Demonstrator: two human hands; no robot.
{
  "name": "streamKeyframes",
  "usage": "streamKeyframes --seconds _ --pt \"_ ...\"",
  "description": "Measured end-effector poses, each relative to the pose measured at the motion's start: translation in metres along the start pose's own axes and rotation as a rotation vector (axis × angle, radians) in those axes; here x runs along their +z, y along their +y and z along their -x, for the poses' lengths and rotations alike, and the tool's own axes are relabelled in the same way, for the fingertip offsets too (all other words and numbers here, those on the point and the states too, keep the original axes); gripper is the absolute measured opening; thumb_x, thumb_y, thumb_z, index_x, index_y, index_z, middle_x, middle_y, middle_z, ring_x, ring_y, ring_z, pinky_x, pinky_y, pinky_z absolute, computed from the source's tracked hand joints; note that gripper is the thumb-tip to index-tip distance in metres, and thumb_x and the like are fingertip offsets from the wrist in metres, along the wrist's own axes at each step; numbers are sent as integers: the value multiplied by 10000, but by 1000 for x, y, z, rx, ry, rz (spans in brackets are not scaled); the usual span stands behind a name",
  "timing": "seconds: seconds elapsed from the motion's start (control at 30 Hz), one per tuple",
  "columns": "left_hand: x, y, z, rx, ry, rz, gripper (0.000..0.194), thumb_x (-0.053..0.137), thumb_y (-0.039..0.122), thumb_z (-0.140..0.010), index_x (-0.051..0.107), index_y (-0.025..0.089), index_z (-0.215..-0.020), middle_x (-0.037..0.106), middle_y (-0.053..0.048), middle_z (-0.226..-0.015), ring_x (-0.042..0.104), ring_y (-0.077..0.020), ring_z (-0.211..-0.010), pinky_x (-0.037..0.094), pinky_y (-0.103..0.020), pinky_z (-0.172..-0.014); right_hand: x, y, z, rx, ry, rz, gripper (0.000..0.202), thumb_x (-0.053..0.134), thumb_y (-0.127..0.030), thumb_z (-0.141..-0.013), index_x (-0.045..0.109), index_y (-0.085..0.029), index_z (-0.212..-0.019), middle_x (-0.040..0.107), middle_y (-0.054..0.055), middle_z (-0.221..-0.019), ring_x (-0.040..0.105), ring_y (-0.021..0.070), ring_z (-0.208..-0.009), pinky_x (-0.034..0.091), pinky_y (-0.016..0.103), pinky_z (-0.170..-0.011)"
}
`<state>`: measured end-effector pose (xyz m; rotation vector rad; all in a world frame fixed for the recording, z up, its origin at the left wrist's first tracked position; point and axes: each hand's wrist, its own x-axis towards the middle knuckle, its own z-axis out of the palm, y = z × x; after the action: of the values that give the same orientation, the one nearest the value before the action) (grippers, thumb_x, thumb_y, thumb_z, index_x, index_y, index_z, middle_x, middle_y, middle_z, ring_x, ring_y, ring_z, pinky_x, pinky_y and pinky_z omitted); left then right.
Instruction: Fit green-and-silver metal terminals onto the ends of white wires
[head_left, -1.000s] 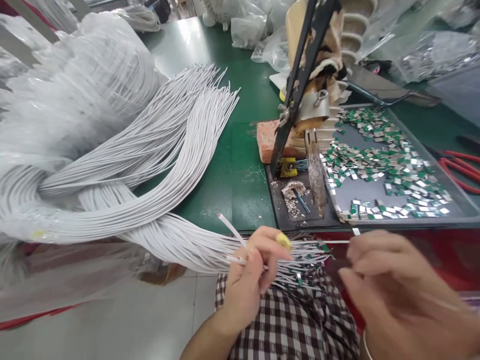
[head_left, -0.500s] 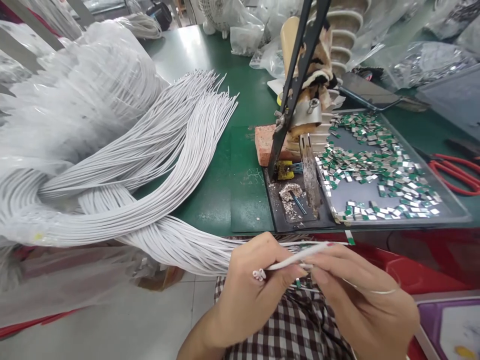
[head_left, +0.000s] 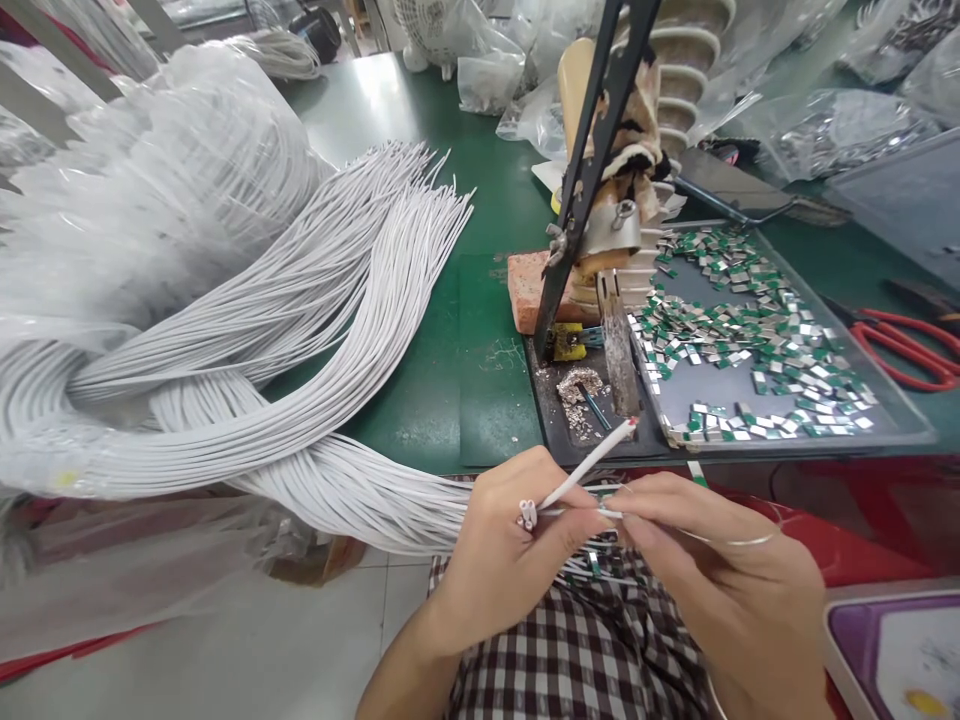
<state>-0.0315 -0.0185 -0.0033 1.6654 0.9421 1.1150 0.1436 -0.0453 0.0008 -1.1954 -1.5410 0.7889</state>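
My left hand (head_left: 502, 560) is closed round a few white cables, whose cut ends (head_left: 528, 515) poke out between thumb and fingers. One thicker white cable (head_left: 592, 463) slants up from it to a tip with a bit of red. My right hand (head_left: 720, 570) pinches a thin white wire just right of my left thumb, and the two hands nearly touch. Part of that wire loops over the right fingers. Behind the hands, a big bundle of white cables (head_left: 390, 500) runs in from the left. Small green-and-silver pieces (head_left: 595, 562) show below the fingers.
A soldering iron (head_left: 619, 340) hangs from a black metal bracket (head_left: 577, 190) over a dark, solder-littered plate. To its right are a clear tray (head_left: 911, 425) of small green boards and red-handled scissors (head_left: 911, 350). A brick (head_left: 527, 290) stands left of the iron. Bagged cables (head_left: 172, 190) fill the left.
The thicker cable now angles up more steeply, its tip free of my right fingers. My right hand has shifted slightly left and up, still pinching by my left thumb.
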Motion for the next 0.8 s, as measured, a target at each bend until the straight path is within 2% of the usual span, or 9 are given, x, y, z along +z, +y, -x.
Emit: streamKeyframes --seconds 0.1,0.17,0.3,0.37,0.47,0.5,0.57,0.67,0.8 --pt "1 -2 -2 39 2 -8 160 710 205 -945 691 176 -789 631 0 -699 548 -135 -669 391 -243 -616 0 0 -3 80 -35 -123 207 632 -137 -908 746 -307 -877 737 -48 -754 674 88 -638 512 148 -561" --pt "1 -3 -3 33 22 -44 157 718 169 -932 690 173 -778 625 -1 -698 552 -134 -672 394 -239 -617 -1 -2 -6 151 -62 -99 185 611 -177 -926 722 -267 -807 689 -43 -681 614 80 -564 462 157 -504" --pt "2 -3 -2 14 37 -57 123 727 154 -921 709 168 -800 630 -3 -727 567 -128 -671 415 -232 -625 -8 -3 -13 215 -183 4 325 538 -267 -964 616 -216 -653 563 -34 -549 510 94 -483 408 205 -455" --pt "2 -4 0 -3 54 -39 118 731 155 -918 714 170 -802 627 4 -724 570 -122 -666 416 -225 -622 -18 4 -18 157 -115 140 300 533 -268 -962 625 -223 -679 602 -25 -584 544 109 -514 426 226 -488" --pt "1 -5 1 -36 87 27 92 732 156 -917 723 182 -829 669 6 -756 591 -120 -681 437 -220 -644 -43 27 -29 17 158 624 172 577 -311 -954 701 -237 -859 718 18 -759 633 160 -647 454 285 -601" --pt "0 -5 2 -42 82 52 79 732 159 -918 732 186 -843 685 3 -773 604 -122 -694 447 -218 -656 -52 36 -34 1 197 818 225 539 -356 -979 711 -237 -899 732 44 -808 647 189 -700 443 313 -626" --pt "0 -5 1 -47 62 78 67 728 155 -917 757 188 -867 704 -10 -810 633 -130 -733 469 -215 -678 -70 56 -45 4 199 907 324 534 -450 -972 722 -216 -851 726 114 -826 642 260 -773 403 366 -633" --pt "2 -4 -1 -65 32 77 88 718 120 -910 776 178 -881 745 -37 -905 687 -147 -841 502 -212 -756 -82 77 -60 -47 42 879 485 496 -600 -947 667 -239 -673 679 92 -690 602 262 -691 412 400 -652" --pt "8 0 -4 -143 21 74 126 657 108 -939 753 183 -906 799 -28 -973 720 -135 -872 510 -201 -794 -73 76 -68 -78 16 789 420 478 -524 -969 679 -246 -728 715 86 -739 637 273 -701 465 421 -671"
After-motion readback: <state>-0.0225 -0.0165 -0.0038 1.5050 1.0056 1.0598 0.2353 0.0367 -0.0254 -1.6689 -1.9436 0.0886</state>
